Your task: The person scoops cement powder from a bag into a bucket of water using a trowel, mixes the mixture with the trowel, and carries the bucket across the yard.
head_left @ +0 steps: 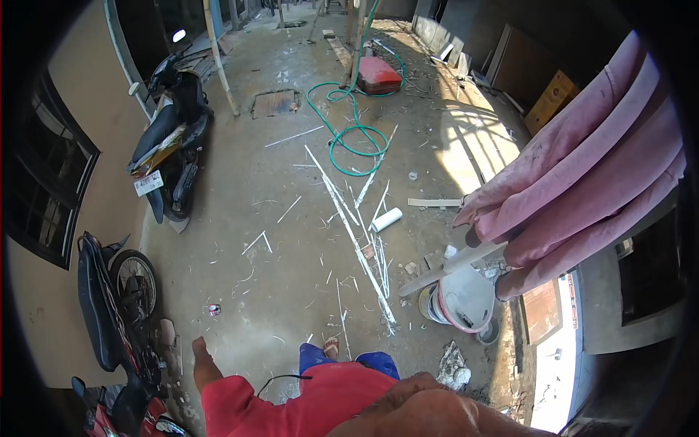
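My left arm (206, 368) comes out of a red sleeve and hangs down at my left side. The hand end (199, 344) is too small and dark to show its fingers, and no object shows in it. My bare right arm (451, 411) looms large along the bottom edge, bent close in front of the red shirt (313, 408); its fingers cannot be made out. Below me are blue shorts (313, 355) and a sandalled foot (331, 347). Ahead on the wet concrete lie long thin white strips (353, 237) and a white roll (386, 220).
A whitish bucket (435, 306) stands right, beneath hanging pink cloth (568, 171). Motorbikes (171, 138) line the left wall. A green hose (357, 130) coils ahead near a red container (378, 75) and a pole (220, 62). A crumpled white bag (455, 368) lies near my right side.
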A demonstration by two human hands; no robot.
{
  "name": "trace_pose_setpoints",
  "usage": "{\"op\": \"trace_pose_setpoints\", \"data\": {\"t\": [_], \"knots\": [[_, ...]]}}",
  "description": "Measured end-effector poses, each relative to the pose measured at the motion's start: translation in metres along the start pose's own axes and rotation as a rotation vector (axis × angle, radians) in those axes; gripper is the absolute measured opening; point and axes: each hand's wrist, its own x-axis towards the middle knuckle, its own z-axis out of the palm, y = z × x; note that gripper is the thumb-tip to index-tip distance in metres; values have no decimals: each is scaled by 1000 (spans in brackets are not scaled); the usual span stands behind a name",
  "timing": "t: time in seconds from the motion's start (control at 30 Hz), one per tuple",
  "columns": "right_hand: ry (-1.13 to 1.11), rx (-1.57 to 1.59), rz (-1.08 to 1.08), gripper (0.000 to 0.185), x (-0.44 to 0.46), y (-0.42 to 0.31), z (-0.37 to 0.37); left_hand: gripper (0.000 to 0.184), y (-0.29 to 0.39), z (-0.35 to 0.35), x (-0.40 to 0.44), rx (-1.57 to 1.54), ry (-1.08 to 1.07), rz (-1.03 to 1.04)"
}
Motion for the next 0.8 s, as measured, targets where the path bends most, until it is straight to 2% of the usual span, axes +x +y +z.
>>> {"op": "trace_pose_setpoints", "data": {"t": [0.03, 0.07, 0.13, 0.23, 0.27, 0.3, 0.33, 0.37, 0.4, 0.43, 0.47, 0.5, 0.53, 0.57, 0.6, 0.63, 0.67, 0.7, 0.8], "knots": [[-2, 119, 124, 40, 5, -11, -13, 55, 35, -53, 10, -150, -39, 0], [-5, 160, 183, 39, 10, -22, -24, 54, 63, -90, 18, -313, -49, 140], [-26, 198, 263, 39, 26, -42, -47, 49, 99, -134, 18, 91, 529, 865], [-78, 199, 352, 40, 54, -55, -67, 47, 124, -131, -52, 15, 621, 819], [-99, 186, 373, 40, 65, -59, -74, 48, 114, -109, -31, -81, 586, 828], [-117, 171, 385, 40, 75, -64, -81, 45, 93, -73, 15, -65, 668, 906], [-139, 157, 398, 40, 86, -69, -88, 39, 72, -27, 22, -500, 272, 681], [-153, 142, 412, 40, 97, -74, -97, 32, 42, 15, 14, -583, -46, 452], [-182, 98, 406, 41, 113, -81, -105, 18, 5, 65, -9, -454, -206, 323], [-224, 8, 374, 41, 129, -90, -113, 30, -29, 112, -45, -113, -244, 277], [-253, -96, 324, 41, 150, -104, -126, 50, -64, 157, -66, 213, -313, 218], [-330, -293, 134, 45, 167, -122, -140, 70, -102, 198, -124, 719, -171, 537], [-222, -487, -28, 44, 185, -142, -153, 72, -109, 216, -156, 844, -491, 532], [-103, -681, -203, 43, 216, -159, -171, 74, -90, 213, -194, 757, -783, 424], [8, -422, -168, 48, 230, -186, -189, 76, -68, 211, -225, 692, -882, 388], [105, -169, -119, 54, 241, -210, -204, 78, -47, 210, -234, 660, -846, 440], [196, -268, -248, 55, 249, -235, -219, 76, -45, 222, -215, 793, -537, 597], [69, -197, -149, 57, 231, -289, -246, 70, -29, 222, -198, 746, -491, 702], [62, -272, -309, 56, 275, -326, -264, 66, 17, 213, -178, 421, -327, 730]]}}
